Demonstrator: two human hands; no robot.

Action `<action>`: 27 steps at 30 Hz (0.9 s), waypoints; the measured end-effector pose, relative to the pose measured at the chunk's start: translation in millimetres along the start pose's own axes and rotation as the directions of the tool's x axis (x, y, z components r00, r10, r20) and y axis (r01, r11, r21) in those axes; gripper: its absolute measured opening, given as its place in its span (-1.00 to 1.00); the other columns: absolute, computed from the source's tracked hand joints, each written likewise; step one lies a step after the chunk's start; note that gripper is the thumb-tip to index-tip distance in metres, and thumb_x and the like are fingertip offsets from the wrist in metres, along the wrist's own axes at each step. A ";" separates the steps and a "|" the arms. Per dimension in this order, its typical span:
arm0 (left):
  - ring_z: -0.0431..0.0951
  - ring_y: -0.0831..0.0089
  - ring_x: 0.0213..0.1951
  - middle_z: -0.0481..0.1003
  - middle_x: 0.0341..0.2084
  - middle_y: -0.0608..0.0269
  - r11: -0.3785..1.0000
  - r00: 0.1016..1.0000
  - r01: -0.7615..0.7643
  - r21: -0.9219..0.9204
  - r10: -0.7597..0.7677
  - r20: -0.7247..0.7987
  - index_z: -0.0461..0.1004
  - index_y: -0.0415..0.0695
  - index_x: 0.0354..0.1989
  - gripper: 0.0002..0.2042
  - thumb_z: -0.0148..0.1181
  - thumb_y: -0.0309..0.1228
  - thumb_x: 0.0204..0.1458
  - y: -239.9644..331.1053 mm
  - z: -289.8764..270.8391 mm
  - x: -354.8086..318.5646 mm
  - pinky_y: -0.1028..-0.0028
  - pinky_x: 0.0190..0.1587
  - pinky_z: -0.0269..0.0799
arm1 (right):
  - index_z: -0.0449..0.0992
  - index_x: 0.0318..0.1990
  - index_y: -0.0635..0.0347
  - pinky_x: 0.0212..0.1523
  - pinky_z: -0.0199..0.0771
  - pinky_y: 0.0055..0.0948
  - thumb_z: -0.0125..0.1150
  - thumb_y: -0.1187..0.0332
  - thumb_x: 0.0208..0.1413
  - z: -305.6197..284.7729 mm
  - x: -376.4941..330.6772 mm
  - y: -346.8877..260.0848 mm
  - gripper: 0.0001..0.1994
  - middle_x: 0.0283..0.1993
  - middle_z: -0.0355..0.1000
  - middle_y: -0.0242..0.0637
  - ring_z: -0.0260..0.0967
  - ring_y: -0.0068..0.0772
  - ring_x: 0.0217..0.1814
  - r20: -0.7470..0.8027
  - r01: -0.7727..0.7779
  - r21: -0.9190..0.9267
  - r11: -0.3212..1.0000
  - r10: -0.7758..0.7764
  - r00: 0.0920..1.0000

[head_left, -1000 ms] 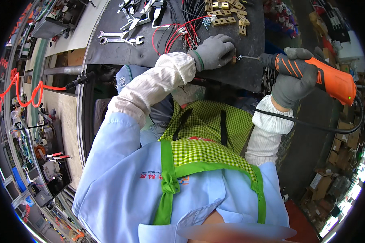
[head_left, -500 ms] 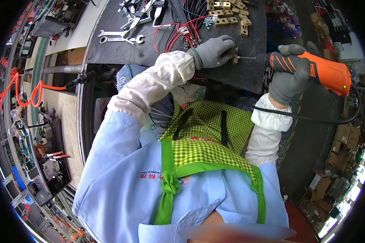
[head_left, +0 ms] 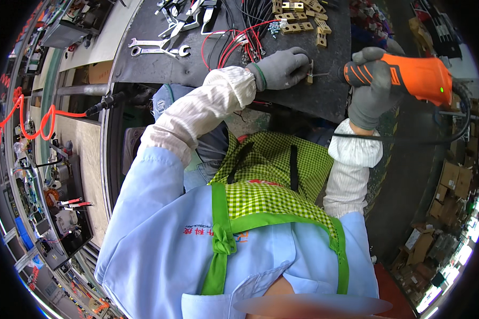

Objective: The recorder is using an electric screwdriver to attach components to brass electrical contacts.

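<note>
My right hand point(head_left: 375, 98), in a grey glove, is wrapped round an orange and black electric screwdriver point(head_left: 419, 80). Its thin bit points left over the dark tabletop point(head_left: 324, 101), and the tip meets a small brass block point(head_left: 310, 78). My left hand point(head_left: 283, 69), also gloved, rests on the table with its fingers closed on that block, hiding much of it. Red and black cables point(head_left: 238, 45) with metal lugs lie just beyond my left wrist. A small heap of screws point(head_left: 274, 29) sits farther back, beside several more brass blocks point(head_left: 297, 26).
Wrenches point(head_left: 159, 49) and metal brackets point(head_left: 197, 16) lie at the table's far left. The screwdriver's black cord point(head_left: 410, 141) loops past my right forearm. On the left are a coiled orange hose point(head_left: 50, 122) and a shelf of parts; cardboard boxes point(head_left: 452, 181) stand at the right.
The screwdriver's rear end has swung away from me and slightly left, with my right hand turning along. Its bit still reaches the brass block. My left hand is practically still.
</note>
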State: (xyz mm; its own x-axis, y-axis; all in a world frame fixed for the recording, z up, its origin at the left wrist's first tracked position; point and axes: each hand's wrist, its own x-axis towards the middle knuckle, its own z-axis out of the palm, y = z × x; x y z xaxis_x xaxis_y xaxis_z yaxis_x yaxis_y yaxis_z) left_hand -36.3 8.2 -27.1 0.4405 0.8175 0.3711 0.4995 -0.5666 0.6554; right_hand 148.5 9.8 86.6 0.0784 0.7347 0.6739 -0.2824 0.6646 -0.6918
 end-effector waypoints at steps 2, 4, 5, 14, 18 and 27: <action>0.52 -0.04 -0.19 0.40 -0.06 0.05 0.999 0.997 0.041 0.005 -0.041 0.067 0.40 -0.17 -0.25 -0.84 0.19 -0.42 0.03 1.1 -2.1 -1.7 0.23 -0.16 0.51 | 0.36 -0.04 0.33 -0.33 0.50 -0.36 0.19 0.37 0.02 5.3 2.9 -1.6 -0.64 -0.42 0.49 -0.19 0.45 -0.39 -0.43 0.043 -0.055 -0.094 0.994 0.060 0.997; 0.52 -0.05 -0.18 0.39 -0.02 0.04 0.997 0.988 0.082 0.015 -0.083 0.131 0.40 -0.17 -0.26 -0.81 0.21 -0.38 0.02 3.6 -3.0 -1.2 0.21 -0.15 0.50 | 0.47 -0.23 0.31 -0.37 0.48 -0.43 0.20 0.37 0.03 5.7 11.2 3.2 -0.80 -0.48 0.46 -0.26 0.43 -0.44 -0.45 0.156 -0.028 -0.276 0.961 0.073 0.985; 0.52 -0.06 -0.16 0.36 0.03 0.03 0.993 0.988 0.100 0.067 -0.107 0.109 0.41 -0.16 -0.24 -0.75 0.25 -0.31 -0.01 5.7 -2.1 0.1 0.19 -0.13 0.49 | 0.47 -0.23 0.31 -0.37 0.48 -0.43 0.20 0.37 0.03 8.9 14.2 4.5 -0.80 -0.48 0.46 -0.26 0.43 -0.44 -0.45 0.155 -0.027 -0.280 0.960 0.073 0.985; 0.44 0.02 0.03 0.38 0.07 0.07 0.985 0.995 0.031 0.169 -0.047 0.093 0.47 -0.17 -0.13 -0.52 0.36 -0.07 -0.11 5.0 6.7 9.3 0.20 0.00 0.43 | 0.44 -0.41 0.24 -0.39 0.43 -0.48 0.19 0.39 -0.02 27.5 23.5 11.2 -0.89 -0.53 0.43 -0.31 0.38 -0.50 -0.49 0.220 -0.012 -0.201 0.980 0.057 0.974; 0.44 0.06 0.03 0.41 0.04 0.11 0.984 0.996 0.034 0.174 -0.047 0.074 0.48 -0.17 -0.15 -0.53 0.36 -0.07 -0.12 6.9 8.1 9.3 0.22 -0.01 0.43 | 0.40 -0.41 0.21 -0.50 0.38 -0.54 0.31 0.40 -0.03 21.2 24.1 22.0 -0.83 -0.56 0.37 -0.45 0.33 -0.58 -0.57 0.175 0.007 -0.177 0.984 0.025 0.984; 0.44 0.03 0.02 0.42 -0.05 0.05 0.977 0.979 0.159 0.144 -0.175 0.102 0.40 -0.16 -0.04 -0.43 0.40 -0.08 -0.18 9.1 7.0 13.1 0.21 0.01 0.41 | 0.47 -0.37 0.25 -0.42 0.42 -0.46 0.20 0.39 0.02 13.2 20.5 16.5 -0.89 -0.52 0.42 -0.31 0.37 -0.47 -0.48 0.231 -0.226 -0.108 0.968 0.246 0.941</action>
State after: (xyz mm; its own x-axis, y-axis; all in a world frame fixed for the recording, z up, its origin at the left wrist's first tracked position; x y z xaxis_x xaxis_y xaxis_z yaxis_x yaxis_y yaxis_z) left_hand -20.8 13.0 -20.9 0.4202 0.8891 0.1815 0.6655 -0.4379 0.6044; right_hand 132.8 34.1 92.5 -0.2169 0.8234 0.5244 -0.1879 0.4919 -0.8501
